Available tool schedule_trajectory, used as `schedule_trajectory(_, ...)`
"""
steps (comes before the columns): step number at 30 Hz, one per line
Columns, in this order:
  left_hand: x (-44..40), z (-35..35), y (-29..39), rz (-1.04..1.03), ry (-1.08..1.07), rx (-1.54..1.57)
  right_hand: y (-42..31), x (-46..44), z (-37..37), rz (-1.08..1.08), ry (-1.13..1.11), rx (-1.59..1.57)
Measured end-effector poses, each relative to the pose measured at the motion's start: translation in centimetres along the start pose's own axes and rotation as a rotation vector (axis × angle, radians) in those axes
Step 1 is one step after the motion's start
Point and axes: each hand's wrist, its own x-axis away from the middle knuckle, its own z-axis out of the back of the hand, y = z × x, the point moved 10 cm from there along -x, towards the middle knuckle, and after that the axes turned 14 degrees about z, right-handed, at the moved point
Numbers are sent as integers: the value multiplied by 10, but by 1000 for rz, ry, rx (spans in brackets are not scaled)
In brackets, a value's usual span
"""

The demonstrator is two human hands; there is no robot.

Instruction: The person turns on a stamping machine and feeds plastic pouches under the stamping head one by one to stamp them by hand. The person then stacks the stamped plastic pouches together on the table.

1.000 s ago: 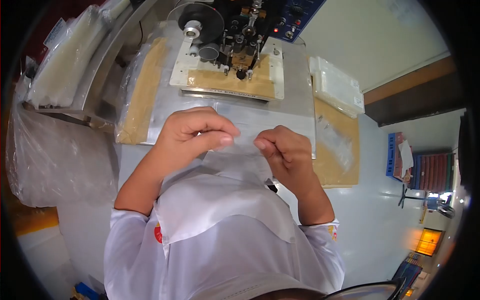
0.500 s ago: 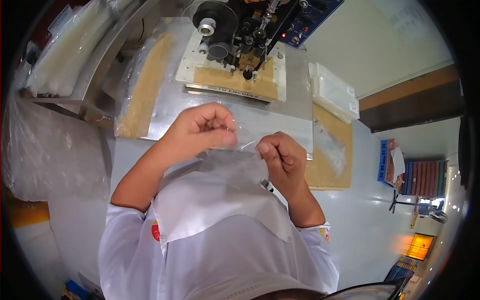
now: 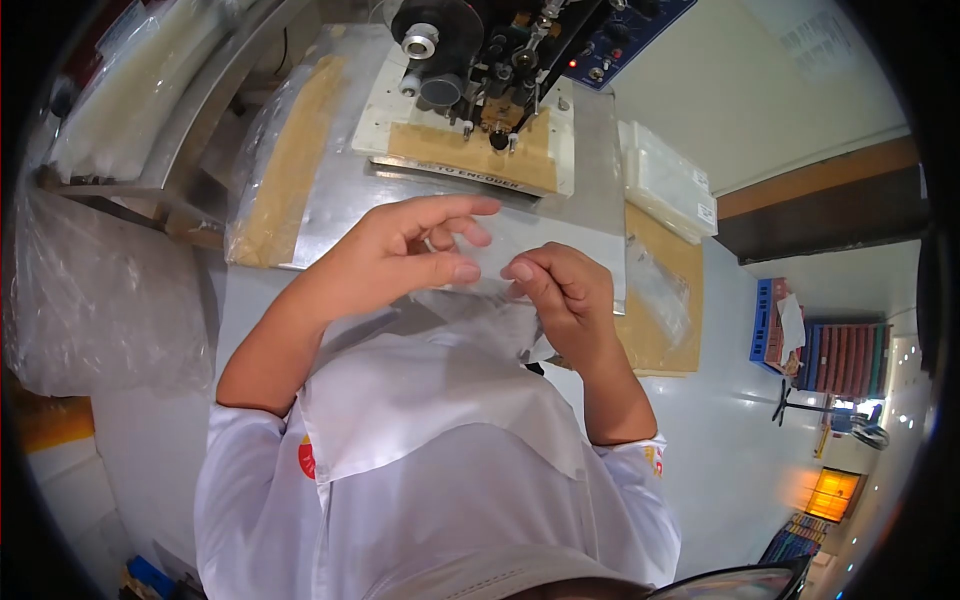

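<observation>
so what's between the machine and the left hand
In the head view, just a strip of the metal plate lies between the machine and the left hand; no other object can be made out there.

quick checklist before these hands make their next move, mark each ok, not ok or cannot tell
1. Right hand pinching the plastic: ok, thumb and finger closed at its edge.
2. Left hand pinching too: not ok, its thumb and fingers stand apart.
3. Plastic opened up: cannot tell, too clear and blurred.
4. Both hands out from under the machine: ok, they are in front of it.
5. Light on the blue panel lit: ok, it shows red.
6. Machine settings right: cannot tell, the dials are too small to read.
</observation>
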Motion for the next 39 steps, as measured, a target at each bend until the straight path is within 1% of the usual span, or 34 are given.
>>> schedule_trajectory(2,-5,-1,1,23,-30,-18,1,-2,-9,42,-71,27)
schedule_trajectory(5,-3,2,0,14,4,-75,-1,-5,-9,93,-114,90)
schedule_trajectory(8,0,0,-4,36,-15,-52,-9,-8,2,-98,-52,4)
schedule_trajectory(11,-2,2,-11,-44,-29,-116,-6,-1,-1,-78,-102,5)
schedule_trajectory(14,-6,-1,-13,-6,-71,-45,-11,-5,-2,56,-144,19)
schedule_trajectory(17,-3,-5,-9,72,-58,1,-21,-15,4,289,-178,192)
schedule_trajectory(20,-10,5,3,-24,63,-21,-43,-31,21,418,-72,616)
schedule_trajectory(21,-16,9,3,-25,69,19,-55,-36,33,397,-15,665)
schedule_trajectory(23,-34,19,-4,-25,84,102,-66,-30,28,549,26,714)
schedule_trajectory(26,-65,28,-29,18,136,352,-26,-17,-3,536,-150,834)
schedule_trajectory(28,-77,30,-41,79,142,321,16,-15,-16,482,-233,961)
schedule_trajectory(29,-79,32,-44,109,149,308,25,-15,-16,507,-235,978)
schedule_trajectory(32,-65,39,-30,57,213,82,28,-27,-12,482,-299,1007)
schedule_trajectory(35,-39,57,-12,-58,305,8,50,-39,1,340,-397,1000)
schedule_trajectory(38,-24,81,-19,-98,361,40,57,-53,6,332,-411,915)
schedule_trajectory(39,-21,86,-23,-94,367,35,60,-56,7,350,-408,931)
